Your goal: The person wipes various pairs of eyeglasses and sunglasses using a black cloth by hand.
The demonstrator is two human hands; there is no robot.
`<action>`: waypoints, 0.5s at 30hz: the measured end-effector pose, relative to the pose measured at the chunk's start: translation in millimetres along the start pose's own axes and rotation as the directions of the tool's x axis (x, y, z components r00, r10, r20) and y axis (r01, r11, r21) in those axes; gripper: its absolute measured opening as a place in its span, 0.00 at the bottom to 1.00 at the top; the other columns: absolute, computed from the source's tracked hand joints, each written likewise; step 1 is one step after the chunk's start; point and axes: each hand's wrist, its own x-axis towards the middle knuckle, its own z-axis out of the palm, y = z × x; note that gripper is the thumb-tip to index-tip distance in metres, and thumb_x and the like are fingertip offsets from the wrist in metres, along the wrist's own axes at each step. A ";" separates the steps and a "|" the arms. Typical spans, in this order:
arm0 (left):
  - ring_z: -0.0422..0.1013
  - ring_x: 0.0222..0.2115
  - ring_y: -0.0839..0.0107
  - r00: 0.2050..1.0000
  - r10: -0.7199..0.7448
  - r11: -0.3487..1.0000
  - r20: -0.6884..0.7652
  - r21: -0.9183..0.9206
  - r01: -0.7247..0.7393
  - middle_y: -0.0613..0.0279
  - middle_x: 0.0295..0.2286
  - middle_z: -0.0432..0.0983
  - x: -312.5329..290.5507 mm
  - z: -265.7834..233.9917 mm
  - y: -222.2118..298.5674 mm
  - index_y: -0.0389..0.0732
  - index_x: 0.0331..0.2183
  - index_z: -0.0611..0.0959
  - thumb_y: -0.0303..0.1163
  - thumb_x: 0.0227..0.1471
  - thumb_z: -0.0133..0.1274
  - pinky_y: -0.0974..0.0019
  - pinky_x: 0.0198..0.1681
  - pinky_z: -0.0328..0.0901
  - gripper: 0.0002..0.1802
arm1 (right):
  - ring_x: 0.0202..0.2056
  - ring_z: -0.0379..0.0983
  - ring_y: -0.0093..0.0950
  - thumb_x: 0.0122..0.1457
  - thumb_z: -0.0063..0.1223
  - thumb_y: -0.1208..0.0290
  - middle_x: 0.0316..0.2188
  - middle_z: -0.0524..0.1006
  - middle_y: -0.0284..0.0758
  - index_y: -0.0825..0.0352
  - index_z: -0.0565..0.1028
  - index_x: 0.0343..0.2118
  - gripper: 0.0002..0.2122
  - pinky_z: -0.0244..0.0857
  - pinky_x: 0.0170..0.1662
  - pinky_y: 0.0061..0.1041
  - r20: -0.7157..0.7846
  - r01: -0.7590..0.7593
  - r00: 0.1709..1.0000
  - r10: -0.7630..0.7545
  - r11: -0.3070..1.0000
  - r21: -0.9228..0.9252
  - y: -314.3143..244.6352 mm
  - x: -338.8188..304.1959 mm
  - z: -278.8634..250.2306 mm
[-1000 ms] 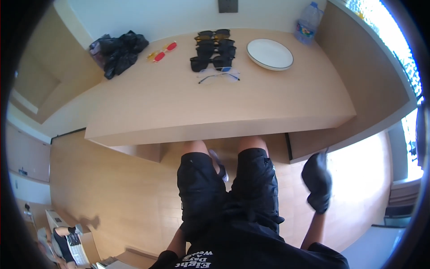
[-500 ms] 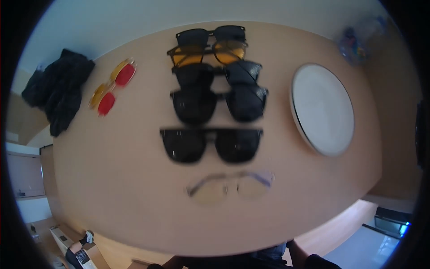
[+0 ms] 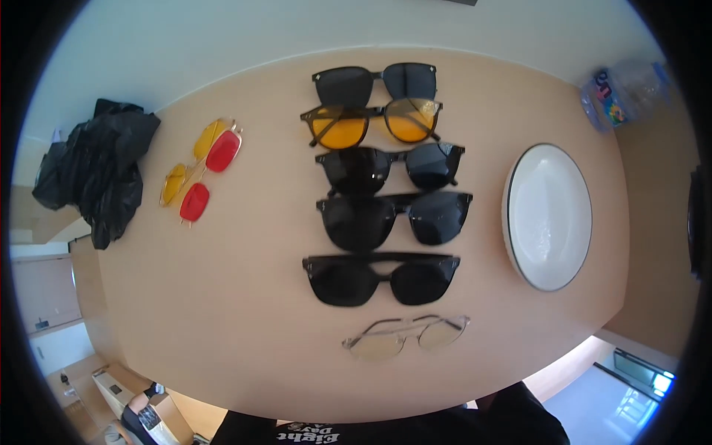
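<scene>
Neither of my hands is in view; black clothing fills the lower edge. A column of folded glasses lies down the middle of the table (image 3: 230, 297). Farthest away are black sunglasses (image 3: 345, 87), then orange-tinted glasses (image 3: 341, 133) with dark frames. Three dark pairs follow: sunglasses (image 3: 354, 170), larger sunglasses (image 3: 357, 222) and flat-topped sunglasses (image 3: 347, 283). Nearest me are thin-rimmed clear glasses (image 3: 445, 335), their lenses toward me. At the left, red-lensed glasses (image 3: 222, 152) and yellow-lensed glasses (image 3: 210, 139) lie close together, with more red and yellow lenses just below.
A white oval-looking dish (image 3: 545, 222) with a dark rim stands at the right. A crumpled black plastic bag (image 3: 111, 170) lies at the far left edge. A clear plastic bottle (image 3: 623, 96) is at the back right. Beyond the lower left, a cardboard box (image 3: 170, 419) stands near a person's arm.
The whole view has shifted, so the table's things appear lower and mostly farther right. Their layout is the same. Bits of my arms at the lower edge have mostly gone from sight.
</scene>
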 end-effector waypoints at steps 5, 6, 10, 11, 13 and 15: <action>0.80 0.38 0.69 0.964 0.219 0.976 -0.149 0.050 -0.214 0.62 0.35 0.85 -0.1 -77.5 -8.9 0.36 0.45 0.87 0.36 0.62 0.62 0.61 0.46 0.76 0.15 | 0.45 0.78 0.43 0.51 0.63 0.79 0.41 0.82 0.41 0.62 0.81 0.47 0.18 0.72 0.49 0.42 -0.126 0.332 0.930 -0.346 0.935 -0.123 13.1 26.9 -29.7; 0.80 0.38 0.69 0.930 0.337 0.939 -0.148 -0.012 -0.342 0.62 0.35 0.85 8.6 -80.5 8.5 0.35 0.45 0.87 0.36 0.62 0.62 0.61 0.46 0.76 0.15 | 0.45 0.78 0.43 0.51 0.63 0.79 0.41 0.82 0.41 0.62 0.81 0.47 0.18 0.72 0.49 0.42 -0.210 0.454 0.851 -0.482 0.875 -0.167 29.5 33.1 -61.0; 0.80 0.37 0.69 0.801 0.344 0.777 0.491 0.331 -0.536 0.62 0.34 0.85 -151.3 -128.6 214.1 0.37 0.44 0.88 0.34 0.63 0.62 0.61 0.43 0.77 0.12 | 0.48 0.78 0.42 0.43 0.62 0.85 0.42 0.82 0.41 0.67 0.79 0.50 0.26 0.71 0.49 0.41 -0.004 0.708 0.635 -0.773 0.584 -0.396 -219.6 -82.8 -115.1; 0.81 0.36 0.68 0.502 0.593 0.558 0.630 0.128 -0.820 0.61 0.33 0.85 -167.4 -131.6 248.3 0.38 0.41 0.89 0.33 0.63 0.63 0.62 0.39 0.76 0.09 | 0.45 0.77 0.46 0.34 0.61 0.88 0.39 0.82 0.42 0.67 0.80 0.48 0.30 0.70 0.47 0.42 -0.045 0.743 0.619 -0.784 0.604 -0.288 -257.6 -113.0 -135.7; 0.81 0.35 0.67 0.175 0.793 0.378 0.583 -0.246 -0.893 0.62 0.33 0.85 -201.6 -141.4 287.9 0.38 0.40 0.89 0.33 0.61 0.65 0.62 0.38 0.74 0.09 | 0.38 0.77 0.48 0.35 0.58 0.87 0.35 0.82 0.42 0.68 0.79 0.48 0.29 0.70 0.45 0.41 0.010 0.735 0.607 -0.794 0.557 -0.388 -331.3 -180.0 -171.5; 0.78 0.33 0.70 -0.035 0.918 0.166 0.395 -0.464 -0.870 0.64 0.31 0.82 -197.5 -136.8 321.1 0.35 0.44 0.87 0.30 0.61 0.64 0.64 0.40 0.72 0.11 | 0.33 0.77 0.49 0.37 0.55 0.86 0.31 0.81 0.42 0.70 0.78 0.50 0.29 0.71 0.43 0.38 0.000 0.744 0.460 -0.888 0.385 -0.546 -392.0 -240.5 -188.4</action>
